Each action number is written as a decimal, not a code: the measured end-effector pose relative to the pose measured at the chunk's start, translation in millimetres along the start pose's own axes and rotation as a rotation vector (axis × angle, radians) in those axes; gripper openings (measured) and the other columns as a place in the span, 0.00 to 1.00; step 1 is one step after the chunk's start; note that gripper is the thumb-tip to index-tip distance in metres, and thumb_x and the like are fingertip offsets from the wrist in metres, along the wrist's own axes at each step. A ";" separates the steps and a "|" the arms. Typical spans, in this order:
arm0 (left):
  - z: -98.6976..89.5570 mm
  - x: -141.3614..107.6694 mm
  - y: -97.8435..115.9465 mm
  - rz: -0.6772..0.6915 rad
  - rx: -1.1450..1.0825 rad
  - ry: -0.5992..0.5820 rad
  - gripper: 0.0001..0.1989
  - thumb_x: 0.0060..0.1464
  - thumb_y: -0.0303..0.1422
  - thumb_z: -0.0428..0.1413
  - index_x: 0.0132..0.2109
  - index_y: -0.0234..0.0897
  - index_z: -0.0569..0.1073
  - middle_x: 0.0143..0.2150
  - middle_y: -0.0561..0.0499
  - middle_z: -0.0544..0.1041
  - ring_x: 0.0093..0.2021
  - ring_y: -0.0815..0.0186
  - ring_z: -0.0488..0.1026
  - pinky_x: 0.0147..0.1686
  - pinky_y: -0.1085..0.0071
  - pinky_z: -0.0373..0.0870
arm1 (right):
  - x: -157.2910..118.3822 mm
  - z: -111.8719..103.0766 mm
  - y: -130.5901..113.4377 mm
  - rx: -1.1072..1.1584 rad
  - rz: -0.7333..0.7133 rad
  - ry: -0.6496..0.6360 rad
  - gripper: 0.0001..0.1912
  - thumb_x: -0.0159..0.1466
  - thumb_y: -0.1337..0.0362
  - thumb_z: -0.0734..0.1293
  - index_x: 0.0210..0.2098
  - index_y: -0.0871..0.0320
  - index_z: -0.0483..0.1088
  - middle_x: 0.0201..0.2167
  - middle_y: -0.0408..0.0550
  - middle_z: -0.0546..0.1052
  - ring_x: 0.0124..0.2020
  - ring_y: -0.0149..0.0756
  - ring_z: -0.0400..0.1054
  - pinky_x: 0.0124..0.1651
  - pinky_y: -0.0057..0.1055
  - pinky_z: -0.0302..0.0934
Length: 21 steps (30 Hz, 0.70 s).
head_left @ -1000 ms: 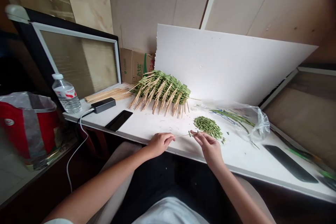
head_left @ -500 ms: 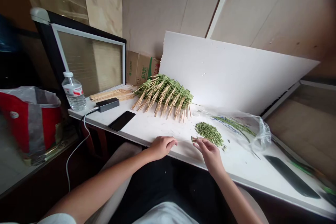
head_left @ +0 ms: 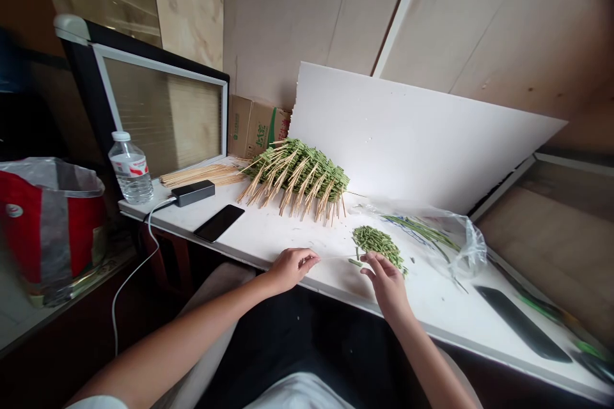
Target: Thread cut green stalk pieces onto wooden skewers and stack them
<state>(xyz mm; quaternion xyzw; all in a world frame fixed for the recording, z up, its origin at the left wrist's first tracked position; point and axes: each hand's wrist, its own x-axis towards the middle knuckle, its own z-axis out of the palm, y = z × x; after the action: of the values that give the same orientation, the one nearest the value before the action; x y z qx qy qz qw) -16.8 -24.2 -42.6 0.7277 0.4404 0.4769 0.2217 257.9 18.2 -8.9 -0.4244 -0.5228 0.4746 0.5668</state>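
My left hand is closed in a pinch on a thin pale skewer that runs level toward my right hand. At the skewer's far end is a short cut green stem piece; a second green piece lies just below, and I cannot tell whether it is on the skewer. My right hand is at that end with curled fingers, beside a heap of cut green stem pieces. What its fingertips hold is hidden. Behind lies a large stack of filled skewers, their bare stick ends pointing toward me.
Bare skewers, a black power bank with a white cable, a phone and a water bottle are on the left. A clear plastic bag with long green stems and a dark flat object lie to the right.
My right fingers have shifted slightly right and loosened around the skewer's end. The green pieces there now show left of the fingertips. My left hand keeps its pinch; the view has shifted slightly.
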 end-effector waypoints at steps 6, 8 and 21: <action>-1.1 -1.5 1.4 0.001 0.013 -0.023 0.18 0.72 0.42 0.55 0.44 0.35 0.84 0.34 0.48 0.82 0.32 0.65 0.74 0.37 0.71 0.68 | -1.2 -0.8 -0.8 -0.044 -0.011 -0.038 0.19 0.58 0.43 0.81 0.34 0.52 0.84 0.41 0.52 0.81 0.46 0.45 0.75 0.41 0.35 0.74; -0.3 -1.5 0.4 -0.010 0.013 -0.015 0.18 0.72 0.43 0.55 0.44 0.35 0.84 0.34 0.48 0.82 0.31 0.66 0.74 0.36 0.72 0.68 | 0.0 -1.5 -1.6 -0.029 0.007 -0.037 0.20 0.56 0.43 0.82 0.35 0.52 0.84 0.41 0.52 0.81 0.46 0.46 0.75 0.40 0.35 0.73; -1.1 -1.8 -1.1 -0.024 0.000 -0.019 0.17 0.72 0.42 0.56 0.43 0.36 0.84 0.30 0.50 0.81 0.28 0.67 0.72 0.34 0.72 0.67 | 7.6 -8.4 5.6 -0.039 0.017 -0.037 0.23 0.55 0.43 0.82 0.41 0.52 0.84 0.40 0.51 0.84 0.43 0.45 0.77 0.41 0.38 0.73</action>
<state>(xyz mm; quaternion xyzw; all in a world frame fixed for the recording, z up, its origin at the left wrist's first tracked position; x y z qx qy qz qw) -18.5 -25.3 -43.8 0.7269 0.4468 0.4672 0.2317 265.8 26.8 -13.7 -0.4311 -0.5384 0.4770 0.5448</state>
